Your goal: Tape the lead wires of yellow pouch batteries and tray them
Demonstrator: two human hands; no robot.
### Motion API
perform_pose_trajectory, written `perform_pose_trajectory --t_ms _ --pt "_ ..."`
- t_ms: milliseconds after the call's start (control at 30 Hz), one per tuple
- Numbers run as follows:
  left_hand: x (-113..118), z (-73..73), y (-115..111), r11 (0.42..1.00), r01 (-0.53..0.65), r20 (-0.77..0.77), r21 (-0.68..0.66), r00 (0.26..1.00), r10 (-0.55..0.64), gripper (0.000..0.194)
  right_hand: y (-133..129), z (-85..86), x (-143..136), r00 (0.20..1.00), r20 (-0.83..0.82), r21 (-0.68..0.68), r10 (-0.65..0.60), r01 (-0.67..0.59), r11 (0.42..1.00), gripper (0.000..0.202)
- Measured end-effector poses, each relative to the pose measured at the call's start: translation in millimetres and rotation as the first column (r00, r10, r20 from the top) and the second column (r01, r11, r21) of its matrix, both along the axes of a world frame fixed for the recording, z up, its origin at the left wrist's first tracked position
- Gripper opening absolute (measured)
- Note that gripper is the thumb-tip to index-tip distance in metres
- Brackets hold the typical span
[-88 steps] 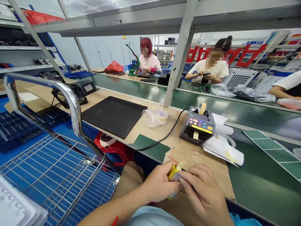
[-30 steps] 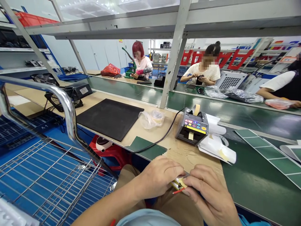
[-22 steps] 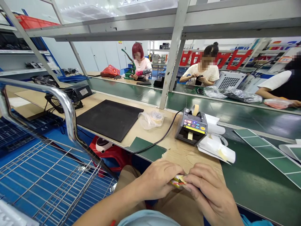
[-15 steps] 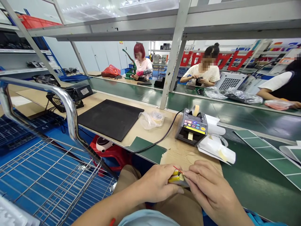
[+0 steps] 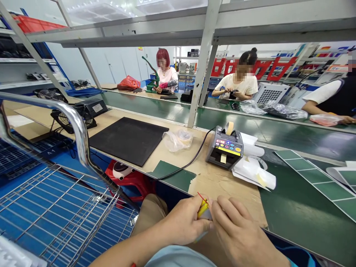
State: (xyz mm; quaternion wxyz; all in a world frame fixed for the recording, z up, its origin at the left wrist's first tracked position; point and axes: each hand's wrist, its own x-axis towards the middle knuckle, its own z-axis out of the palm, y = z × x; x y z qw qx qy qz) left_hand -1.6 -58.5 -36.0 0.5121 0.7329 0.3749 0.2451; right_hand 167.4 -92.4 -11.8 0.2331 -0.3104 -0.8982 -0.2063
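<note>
Just off the table's front edge, above the lap, my left hand (image 5: 187,219) is closed around a small grey and yellow piece (image 5: 204,210) with a red wire sticking up from it. My right hand (image 5: 236,226) presses its fingertips against the piece's right side, its fingers bent together and covering part of it. The exact form of the piece is hidden by the fingers. Beyond the hands, a tape dispenser (image 5: 226,148) stands on the table with a short strip of tape out of its front slot.
A black mat (image 5: 129,140), a plastic bag (image 5: 178,141) and white backing sheets (image 5: 257,172) lie on the table (image 5: 155,168). A wire cart (image 5: 80,200) stands at the left. An upright post (image 5: 201,66) rises behind the dispenser. Three people sit across the green line.
The view has shifted slightly. My right hand has turned more palm-down and moved left over the piece, and the piece is tilted more steeply in my left hand.
</note>
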Motion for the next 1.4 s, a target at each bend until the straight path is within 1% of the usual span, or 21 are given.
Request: perform_pose_trajectory --t_ms 67,100,133,167,200,233,267,300,333,433,533,600,700,767,833,900,933,1100,1200,1267,1400 --pt "2 -3.4 1 0.998 -0.002 0.064 -0.066 0.998 0.006 0.023 6 0.9 3 0.999 -0.033 -0.073 0.032 -0.034 0.997 0.033" --pt "3 -4.2 3 0.993 0.01 0.12 -0.12 0.993 0.004 0.025 10 2.1 6 0.994 -0.099 -0.183 0.038 -0.056 0.981 0.03" --pt "3 -4.3 4 0.983 0.022 0.181 -0.18 0.983 0.011 0.026 16 3.0 11 0.976 -0.219 -0.333 0.007 -0.082 0.939 0.026" --pt "3 -3.8 7 0.972 0.032 0.238 -0.234 0.971 0.026 0.028 23 3.0 17 0.909 -0.404 -0.496 -0.105 -0.122 0.86 0.021" --pt "2 -3.0 9 0.959 0.033 0.287 -0.28 0.956 0.051 0.03 30 1.3 22 0.761 -0.581 -0.627 -0.289 -0.192 0.754 0.016" --pt "1 -2.0 12 0.948 0.022 0.326 -0.318 0.941 0.087 0.031 39 -2.2 28 0.541 -0.683 -0.699 -0.491 -0.287 0.655 0.016" --pt "0 -1.2 15 0.939 0.0 0.353 -0.344 0.926 0.13 0.032 49 -7.7 32 0.255 -0.699 -0.708 -0.668 -0.379 0.596 0.021" --pt "-2 -0.6 18 0.931 -0.028 0.372 -0.363 0.912 0.173 0.034 60 -14.8 34 0.072 -0.671 -0.692 -0.738 -0.419 0.587 0.03" --pt "-4 -0.5 20 0.925 -0.053 0.385 -0.377 0.899 0.209 0.035 71 -23.0 35 -0.03 -0.637 -0.681 -0.77 -0.445 0.581 0.038" --pt "-9 -1.4 25 0.919 -0.114 0.385 -0.378 0.883 0.268 0.038 104 -45.6 26 -0.115 -0.585 -0.673 -0.803 -0.484 0.559 0.045" --pt "-13 -1.6 25 0.926 -0.14 0.376 -0.35 0.885 0.275 0.038 124 -51.4 15 -0.149 -0.581 -0.66 -0.8 -0.488 0.57 0.037" --pt "-18 0.3 24 0.932 -0.156 0.349 -0.327 0.897 0.272 0.037 122 -41.7 15 -0.13 -0.613 -0.646 -0.779 -0.485 0.589 0.034" --pt "-27 7.0 23 0.945 -0.142 0.278 -0.296 0.933 0.228 0.035 97 -11.7 26 0.003 -0.665 -0.643 -0.747 -0.512 0.57 0.033" --pt "-32 13.5 23 0.951 -0.099 0.258 -0.294 0.949 0.179 0.034 75 11.0 33 0.162 -0.665 -0.682 -0.729 -0.529 0.505 0.028" --pt "-33 20.4 22 0.951 -0.048 0.273 -0.307 0.952 0.136 0.034 54 28.4 34 0.42 -0.644 -0.757 -0.639 -0.468 0.456 0.027" --pt "-31 26.0 20 0.952 -0.018 0.293 -0.307 0.95 0.112 0.034 40 36.4 27 0.617 -0.594 -0.801 -0.516 -0.391 0.454 0.026" --pt "-29 28.0 19 0.953 -0.002 0.302 -0.303 0.948 0.098 0.034 35 37.1 22 0.669 -0.571 -0.81 -0.476 -0.364 0.46 0.023" --pt "-25 29.4 13 0.948 0.076 0.307 -0.308 0.951 0.024 0.034 28 32.9 10 0.693 -0.545 -0.827 -0.472 -0.35 0.441 0.017" --pt "-28 29.1 11 0.956 0.049 0.251 -0.288 0.968 0.026 0.034 29 45.8 22 0.782 -0.485 -0.825 -0.391 -0.26 0.502 0.017" --pt "-31 30.4 10 0.96 0.042 0.22 -0.277 0.975 0.02 0.032 31 60.8 33 0.867 -0.407 -0.812 -0.289 -0.198 0.548 0.018" --pt "-30 34.0 9 0.955 0.068 0.202 -0.288 0.979 -0.009 0.032 39 87.4 41 0.978 -0.204 -0.809 0.034 -0.188 0.556 0.027"
